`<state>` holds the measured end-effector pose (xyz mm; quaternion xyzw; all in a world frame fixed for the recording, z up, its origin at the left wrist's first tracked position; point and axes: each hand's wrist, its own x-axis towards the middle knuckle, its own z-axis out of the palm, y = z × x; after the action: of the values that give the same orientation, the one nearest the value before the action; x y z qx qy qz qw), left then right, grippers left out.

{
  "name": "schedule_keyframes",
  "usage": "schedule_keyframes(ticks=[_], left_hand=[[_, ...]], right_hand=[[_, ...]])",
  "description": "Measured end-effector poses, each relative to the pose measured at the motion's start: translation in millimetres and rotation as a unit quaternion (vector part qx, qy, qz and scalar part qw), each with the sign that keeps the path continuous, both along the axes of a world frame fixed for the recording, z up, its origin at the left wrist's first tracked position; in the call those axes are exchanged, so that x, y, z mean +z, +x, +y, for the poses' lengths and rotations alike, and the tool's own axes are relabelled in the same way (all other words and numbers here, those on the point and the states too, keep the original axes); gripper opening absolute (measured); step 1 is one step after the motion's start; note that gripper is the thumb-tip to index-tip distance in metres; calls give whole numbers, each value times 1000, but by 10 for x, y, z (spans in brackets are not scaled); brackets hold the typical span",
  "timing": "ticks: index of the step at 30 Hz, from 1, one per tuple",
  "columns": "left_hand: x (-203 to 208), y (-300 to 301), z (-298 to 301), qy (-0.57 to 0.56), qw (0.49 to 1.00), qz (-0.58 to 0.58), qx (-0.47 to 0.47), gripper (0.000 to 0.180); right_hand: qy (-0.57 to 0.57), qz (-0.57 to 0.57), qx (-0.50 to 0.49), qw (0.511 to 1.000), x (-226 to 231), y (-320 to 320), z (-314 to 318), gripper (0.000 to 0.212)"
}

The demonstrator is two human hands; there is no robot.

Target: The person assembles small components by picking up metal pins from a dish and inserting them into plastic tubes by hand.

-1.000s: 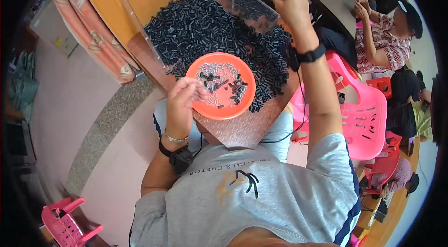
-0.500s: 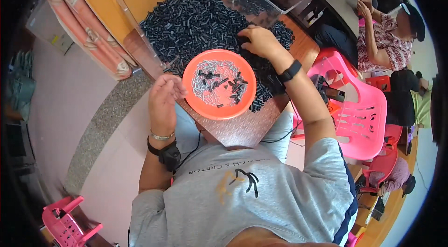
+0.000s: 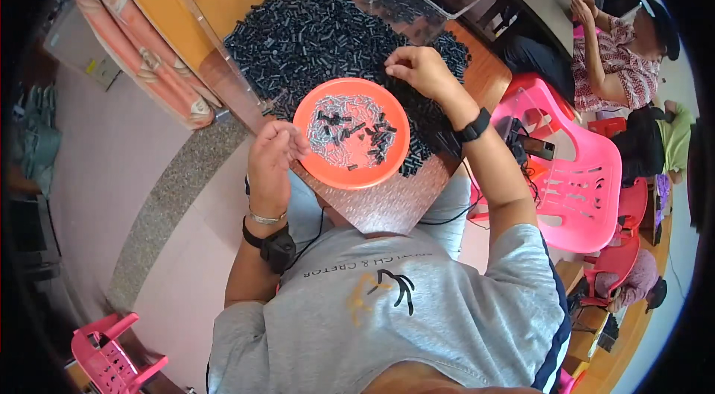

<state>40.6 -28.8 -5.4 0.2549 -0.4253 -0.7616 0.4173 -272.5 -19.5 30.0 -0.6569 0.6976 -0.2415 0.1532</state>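
Note:
A shallow orange bowl (image 3: pixel 357 180) stands in front of me. Clear or silvery thin pieces (image 3: pixel 328 152) lie in it, with several short black tubes (image 3: pixel 382 142) among them. Behind and around the bowl spreads a big heap of small black tubes (image 3: pixel 313 36). Over the right part of this heap is my right hand (image 3: pixel 424 72), thumb and fingertips pinched together; what they hold, if anything, is too small to name. My left hand (image 3: pixel 272 152) is at the bowl's left rim, fingers curled in; anything between them is hidden.
A clear plastic bin (image 3: pixel 199 10) lies around the heap on a brown table (image 3: pixel 372 211). To my right stands a pink plastic chair (image 3: pixel 577 197) with a dark device on it. People sit at tables farther right. A patterned curtain (image 3: pixel 134 44) hangs at the left.
My right hand has drawn back slightly from the heap, its fingertips now pinched together. My left hand has shifted a little right, closer against the bowl's rim.

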Motion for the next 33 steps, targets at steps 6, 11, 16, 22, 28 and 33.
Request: schedule_keyframes(ticks=[6,11,16,22,28,33], left_hand=[[107,-188,160,-42,997,-55,-31,19],[189,-431,286,-100,989,-63,-88,18],[178,-531,429,-139,977,-86,-139,15],[178,-551,639,-161,976,-98,-112,10],[228,-483,824,-119,985,-84,-90,12],[223,-374,885,-94,993,-29,-71,15]], right_hand=[[15,-378,36,925,243,518,559,17],[-49,-520,-5,853,160,961,964,15],[-119,-505,-15,855,-23,1129,1191,12],[-159,-428,-5,890,-29,1160,1380,14],[-217,-382,36,898,-48,1231,1432,19],[-271,-291,87,913,-53,1286,1450,23]])
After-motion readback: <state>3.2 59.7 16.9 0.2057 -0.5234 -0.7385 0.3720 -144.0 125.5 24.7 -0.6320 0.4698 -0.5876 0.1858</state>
